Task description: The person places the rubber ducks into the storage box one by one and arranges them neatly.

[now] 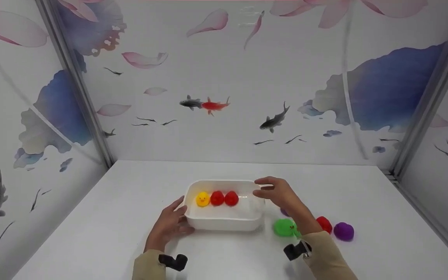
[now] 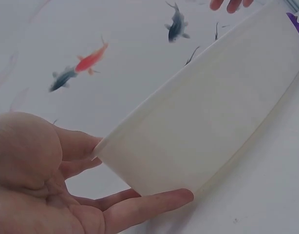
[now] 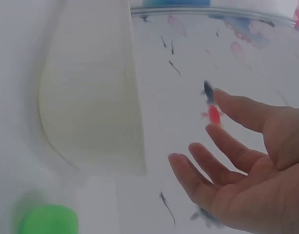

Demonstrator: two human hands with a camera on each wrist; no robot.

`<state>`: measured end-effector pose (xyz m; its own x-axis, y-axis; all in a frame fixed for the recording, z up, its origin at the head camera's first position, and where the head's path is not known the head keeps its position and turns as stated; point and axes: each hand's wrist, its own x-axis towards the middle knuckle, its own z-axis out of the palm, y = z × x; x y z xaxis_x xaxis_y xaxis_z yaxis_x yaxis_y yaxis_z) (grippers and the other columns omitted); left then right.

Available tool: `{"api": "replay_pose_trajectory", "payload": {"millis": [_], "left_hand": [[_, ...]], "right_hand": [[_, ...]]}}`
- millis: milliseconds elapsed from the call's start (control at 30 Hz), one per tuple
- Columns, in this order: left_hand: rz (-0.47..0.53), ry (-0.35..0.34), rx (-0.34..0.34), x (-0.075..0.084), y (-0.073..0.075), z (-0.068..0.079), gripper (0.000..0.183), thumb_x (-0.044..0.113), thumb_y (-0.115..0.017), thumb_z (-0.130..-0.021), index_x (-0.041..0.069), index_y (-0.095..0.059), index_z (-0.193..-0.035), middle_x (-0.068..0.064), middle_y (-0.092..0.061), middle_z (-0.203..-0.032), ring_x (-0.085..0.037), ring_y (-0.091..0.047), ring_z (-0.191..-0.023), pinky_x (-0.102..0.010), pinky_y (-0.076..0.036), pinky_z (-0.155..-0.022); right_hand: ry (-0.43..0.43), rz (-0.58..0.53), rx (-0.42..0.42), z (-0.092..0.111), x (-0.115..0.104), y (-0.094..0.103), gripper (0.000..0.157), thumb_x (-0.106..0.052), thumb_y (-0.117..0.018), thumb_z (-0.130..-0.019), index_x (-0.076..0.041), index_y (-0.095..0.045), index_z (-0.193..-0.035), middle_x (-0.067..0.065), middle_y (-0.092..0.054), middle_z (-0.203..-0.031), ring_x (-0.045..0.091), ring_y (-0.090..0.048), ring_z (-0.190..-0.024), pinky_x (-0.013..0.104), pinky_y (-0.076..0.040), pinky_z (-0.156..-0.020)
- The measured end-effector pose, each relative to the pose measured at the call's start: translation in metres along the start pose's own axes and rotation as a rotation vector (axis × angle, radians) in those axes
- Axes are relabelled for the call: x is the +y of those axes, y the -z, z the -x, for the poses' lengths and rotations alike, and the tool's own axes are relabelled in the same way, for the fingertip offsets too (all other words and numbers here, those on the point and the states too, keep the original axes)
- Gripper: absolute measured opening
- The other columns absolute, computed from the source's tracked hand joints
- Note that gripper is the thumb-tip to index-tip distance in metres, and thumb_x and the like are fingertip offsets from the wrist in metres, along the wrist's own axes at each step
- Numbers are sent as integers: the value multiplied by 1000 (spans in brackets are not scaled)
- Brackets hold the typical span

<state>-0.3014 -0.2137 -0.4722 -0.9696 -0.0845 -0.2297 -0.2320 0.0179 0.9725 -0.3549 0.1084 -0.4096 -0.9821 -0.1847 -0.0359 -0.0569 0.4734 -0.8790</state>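
A white rectangular plastic box (image 1: 226,224) stands on the table before me. A yellow toy with a small face (image 1: 202,199), a red toy (image 1: 217,198) and a second red toy (image 1: 231,198) sit in a row inside it. My left hand (image 1: 167,223) grips the box's left end; in the left wrist view the fingers (image 2: 149,205) reach under the base and along its side. Over the box's right end hovers my right hand (image 1: 282,193), thumb and fingers apart with nothing between them. The right wrist view shows those spread fingers (image 3: 196,180) beside the box wall (image 3: 91,92).
Right of the box lie a green toy (image 1: 284,227), a red toy (image 1: 324,224), a purple toy (image 1: 343,231) and another purple piece (image 1: 284,212), mostly hidden behind the right arm. Printed panels (image 1: 224,140) enclose the white table (image 1: 103,221) at the back and sides.
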Motion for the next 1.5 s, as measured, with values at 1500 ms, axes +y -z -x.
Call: {"api": "replay_pose_trajectory", "payload": {"millis": [1500], "left_hand": [[39,34,10,-1,1,-2,56,23,-47,-107,17,-28,-159,-31,-38,-155,-43,-53,-131,-52,-58,-94]], "right_hand": [[-112,154,-132,-10,104,74,52,-30,-78,-87,-19,-62,-135,14,-58,-142,39,-53,-131,63,-42,-110]]}}
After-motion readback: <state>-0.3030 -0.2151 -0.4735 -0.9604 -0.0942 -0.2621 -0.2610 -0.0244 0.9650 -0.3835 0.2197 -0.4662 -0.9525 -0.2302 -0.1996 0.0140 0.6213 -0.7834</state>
